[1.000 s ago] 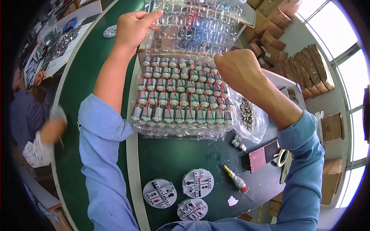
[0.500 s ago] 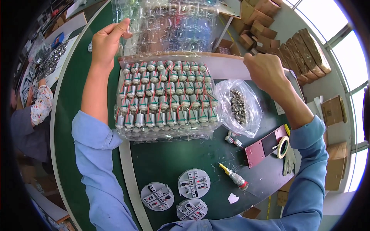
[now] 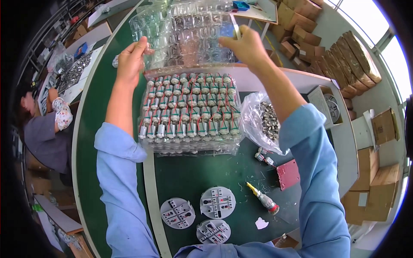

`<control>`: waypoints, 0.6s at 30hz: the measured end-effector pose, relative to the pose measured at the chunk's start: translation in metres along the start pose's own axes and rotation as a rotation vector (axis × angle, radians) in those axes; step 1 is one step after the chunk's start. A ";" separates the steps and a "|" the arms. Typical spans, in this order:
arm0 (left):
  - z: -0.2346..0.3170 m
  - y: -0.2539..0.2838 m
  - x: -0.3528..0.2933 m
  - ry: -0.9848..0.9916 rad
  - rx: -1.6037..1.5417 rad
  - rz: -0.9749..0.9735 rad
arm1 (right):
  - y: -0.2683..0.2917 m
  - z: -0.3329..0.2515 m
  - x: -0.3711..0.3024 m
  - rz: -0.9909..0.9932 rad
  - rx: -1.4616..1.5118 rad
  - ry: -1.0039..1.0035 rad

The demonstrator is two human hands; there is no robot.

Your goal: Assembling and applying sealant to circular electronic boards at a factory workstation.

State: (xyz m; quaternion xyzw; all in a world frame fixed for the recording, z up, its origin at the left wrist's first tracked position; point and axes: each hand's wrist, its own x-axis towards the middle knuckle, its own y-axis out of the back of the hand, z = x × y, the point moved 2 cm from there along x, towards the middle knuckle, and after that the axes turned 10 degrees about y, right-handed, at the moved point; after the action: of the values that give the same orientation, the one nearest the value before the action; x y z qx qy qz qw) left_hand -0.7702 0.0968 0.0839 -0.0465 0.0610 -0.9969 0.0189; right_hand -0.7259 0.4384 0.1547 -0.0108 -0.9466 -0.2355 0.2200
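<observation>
My left hand [image 3: 132, 60] pinches the left edge of a clear plastic blister tray [image 3: 187, 34], which is raised at the far side of the stack. My right hand [image 3: 245, 45] is closed at the tray's right edge, thumb against the plastic. A pale narrow strip [image 3: 235, 26] stands up beside its fingers; its kind I cannot tell. Below lies a stack of clear trays filled with rows of small electric motors [image 3: 189, 103] with red and green wires. Right of it, an open plastic bag [image 3: 251, 114] holds small metal parts [image 3: 269, 120], partly hidden by my right forearm.
Three round grey fixtures [image 3: 217, 202] sit near me on the green table [image 3: 172, 172]. A yellow-tipped bottle [image 3: 263, 198], loose motors [image 3: 263, 157] and a pink plate [image 3: 288, 174] lie to the right. Cardboard boxes [image 3: 378, 185] stand beyond. Another person [image 3: 47, 133] sits at left.
My right hand has moved left to the raised tray's right edge. My left hand still grips the tray. The view has shifted; my right arm now covers the tape roll and glove.
</observation>
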 end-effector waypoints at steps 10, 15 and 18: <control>0.025 0.007 -0.024 0.253 0.146 0.048 | -0.044 -0.109 0.038 0.074 -0.457 0.454; 0.063 -0.063 -0.113 -0.621 0.878 0.302 | -0.046 -0.123 0.037 -0.001 -0.530 0.357; 0.051 -0.096 -0.121 -0.616 1.122 0.266 | -0.047 -0.141 0.026 0.013 -0.552 0.382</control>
State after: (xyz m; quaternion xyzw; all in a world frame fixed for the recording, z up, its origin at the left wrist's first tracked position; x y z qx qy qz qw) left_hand -0.6485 0.1909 0.1351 -0.3050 -0.4716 -0.8075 0.1802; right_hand -0.6973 0.3307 0.2570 -0.0317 -0.7886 -0.4795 0.3836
